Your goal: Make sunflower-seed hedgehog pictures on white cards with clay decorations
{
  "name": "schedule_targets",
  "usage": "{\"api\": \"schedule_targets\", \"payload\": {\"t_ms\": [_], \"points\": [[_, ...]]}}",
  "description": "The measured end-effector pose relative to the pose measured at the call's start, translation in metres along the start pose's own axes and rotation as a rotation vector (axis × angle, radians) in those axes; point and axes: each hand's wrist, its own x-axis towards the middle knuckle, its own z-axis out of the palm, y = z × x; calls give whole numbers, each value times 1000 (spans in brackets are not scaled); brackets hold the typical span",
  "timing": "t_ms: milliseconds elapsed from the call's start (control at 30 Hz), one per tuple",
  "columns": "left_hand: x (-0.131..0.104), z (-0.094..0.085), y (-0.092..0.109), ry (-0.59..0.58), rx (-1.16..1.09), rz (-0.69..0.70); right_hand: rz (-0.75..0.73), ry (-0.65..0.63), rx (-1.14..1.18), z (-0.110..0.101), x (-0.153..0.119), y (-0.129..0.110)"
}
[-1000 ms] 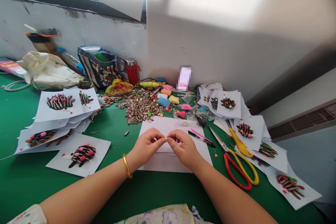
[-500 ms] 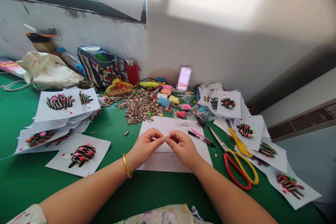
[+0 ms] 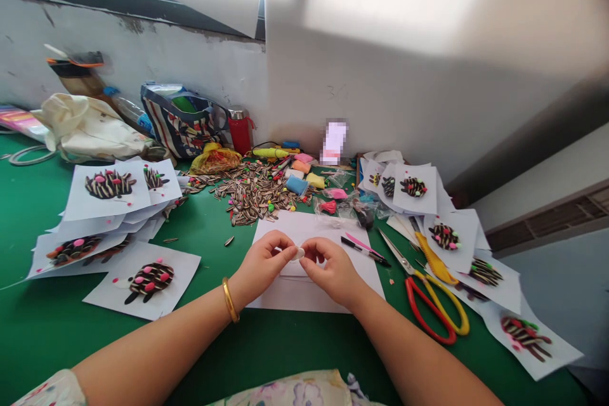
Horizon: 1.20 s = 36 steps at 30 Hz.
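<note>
Between my fingertips is a small white piece of what looks like modelling clay (image 3: 299, 254). My left hand (image 3: 267, 263) pinches it from the left, thumb and forefinger closed on it. From the right, my right hand (image 3: 328, 266) pinches the same piece. Both hands hover over white paper sheets (image 3: 299, 295) on the green table. A black pen (image 3: 364, 250) and a pink strip (image 3: 361, 242) lie on the paper right of my right hand. Beyond the paper spreads a heap of striped sunflower seeds (image 3: 257, 193).
Scissors (image 3: 431, 295) and a yellow utility knife (image 3: 434, 260) lie at right. Cards with seed hedgehogs are stacked at left (image 3: 107, 203) and right (image 3: 451, 241). Coloured clay packets (image 3: 297, 185), a red flask (image 3: 239, 131), bags (image 3: 183, 120) and a blurred phone (image 3: 334, 141) stand behind.
The white piece has turned and now shows a wider, rounder side between my fingertips. My hands have stayed in nearly the same place.
</note>
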Motion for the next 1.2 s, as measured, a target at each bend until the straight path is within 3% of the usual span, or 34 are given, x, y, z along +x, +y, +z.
{"api": "schedule_targets", "payload": {"t_ms": [333,567,700,833,967,1133,1200], "points": [[-1,3,1,-59,20,-50,-10,20,-18,-3,1,1],[0,4,2,-37,-154,-149,-23,7,12,-3,0,3],[0,4,1,-36,-134,-143,20,16,94,1,0,3],[1,-1,-4,-56,-28,-63,66,43,170,-5,4,6],[6,-10,-9,7,186,49,62,61,25,-18,9,11],[9,-17,-14,-131,596,215,19,-145,-234,-12,9,11],[8,-17,-16,-169,686,223,-6,-162,-311,-4,8,9]]}}
